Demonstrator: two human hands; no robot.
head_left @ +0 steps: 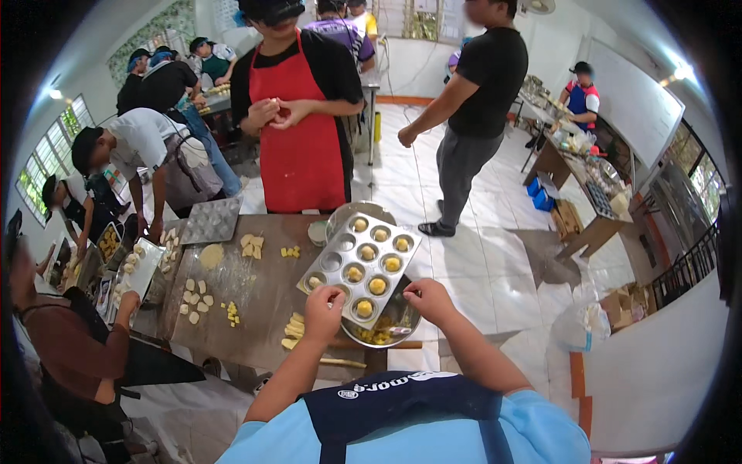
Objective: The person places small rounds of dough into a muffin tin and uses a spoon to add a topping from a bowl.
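Note:
A metal muffin tin [359, 261] lies tilted across the near right end of the table, over the rim of a steel bowl [379, 342]. Pale and yellow-topped dough balls [377, 285] sit in most cups, while a few cups, such as one at the left side [331, 261], hold none. My left hand [324, 312] is at the tin's lower left edge, fingers curled; whether something small is between them is unclear. Beyond the tin's right edge, my right hand [429, 301] has its thumb and fingertips close together. Yellow filling and a utensil with a pale handle [400, 330] show in the bowl.
Dough pieces [194, 301], yellow cubes [232, 314] and dough strips [294, 329] lie on the wooden table [261, 290]. A second muffin tin [211, 220] stands far left. Opposite is a person in a red apron [295, 127]; others work at the left. A wooden stick [342, 363] lies near me.

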